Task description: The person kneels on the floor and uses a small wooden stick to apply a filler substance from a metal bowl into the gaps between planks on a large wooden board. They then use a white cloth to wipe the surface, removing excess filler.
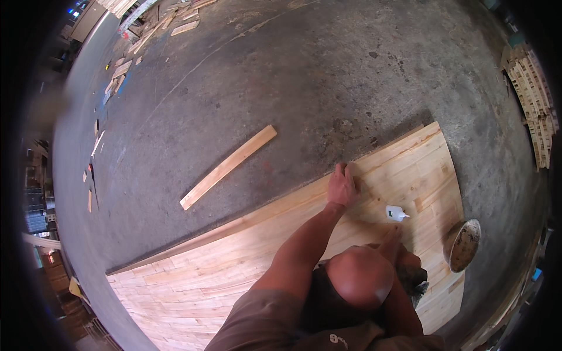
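A large pale wood panel (pixel 216 263), made of many joined strips, lies before me with my knee (pixel 360 278) over it. My left hand (pixel 343 187) is at its far edge, fingers bent and closed over the rim. Close to my knee, my right hand (pixel 390 238) rests low on the panel, its visible fingers stretched forward; the knee and arm hide part of it. Just beyond those fingertips, a white squeeze bottle (pixel 395 213) with a pointed nozzle lies on its side, apart from both hands.
A stained oval bowl (pixel 463 245) sits at the panel's right edge. One loose wooden board (pixel 228 168) lies on the grey concrete floor (pixel 281 70) beyond the panel. Wood offcuts (pixel 122 70) are scattered at far left, and stacked slatted wood (pixel 530 99) stands at far right.
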Tool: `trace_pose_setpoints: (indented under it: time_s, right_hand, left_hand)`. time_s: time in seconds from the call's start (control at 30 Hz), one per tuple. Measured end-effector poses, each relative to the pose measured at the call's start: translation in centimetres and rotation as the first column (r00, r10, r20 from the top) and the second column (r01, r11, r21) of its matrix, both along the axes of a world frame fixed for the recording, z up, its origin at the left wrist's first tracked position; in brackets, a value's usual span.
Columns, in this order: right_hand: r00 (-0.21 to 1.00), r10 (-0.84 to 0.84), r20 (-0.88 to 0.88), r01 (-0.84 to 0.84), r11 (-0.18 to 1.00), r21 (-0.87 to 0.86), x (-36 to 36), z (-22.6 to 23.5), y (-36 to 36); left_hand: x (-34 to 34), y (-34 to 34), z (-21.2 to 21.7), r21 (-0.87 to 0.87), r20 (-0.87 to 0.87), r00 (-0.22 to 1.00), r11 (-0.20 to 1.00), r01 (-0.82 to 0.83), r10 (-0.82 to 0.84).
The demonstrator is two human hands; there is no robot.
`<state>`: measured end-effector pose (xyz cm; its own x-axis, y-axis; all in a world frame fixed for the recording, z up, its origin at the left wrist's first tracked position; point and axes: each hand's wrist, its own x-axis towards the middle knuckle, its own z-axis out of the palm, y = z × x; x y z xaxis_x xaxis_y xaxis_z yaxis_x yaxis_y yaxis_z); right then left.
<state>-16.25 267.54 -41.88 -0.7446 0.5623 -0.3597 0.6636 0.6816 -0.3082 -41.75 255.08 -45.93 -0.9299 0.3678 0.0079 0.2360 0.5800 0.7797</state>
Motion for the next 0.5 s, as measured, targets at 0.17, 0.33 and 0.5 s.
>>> trace_pose_setpoints:
  time_s: [0.17,0.33,0.5]
  right_hand:
    - [0.952,0.225,0.206,-0.252,0.961,0.116,0.8,0.1,-1.3]
    - [0.911,0.13,0.392,-0.189,0.975,0.117,0.4,0.0,-1.7]
    - [0.919,0.104,0.381,-0.143,0.987,0.076,0.4,0.2,-1.2]
  left_hand:
    - [0.6,0.2,0.1,-0.07,-0.075,0.996,0.997,-0.042,0.037]
    - [0.3,0.4,1.1,-0.059,0.059,0.998,0.998,-0.002,0.006]
    - [0.4,0.9,1.2,-0.044,-0.082,0.997,0.999,-0.015,0.011]
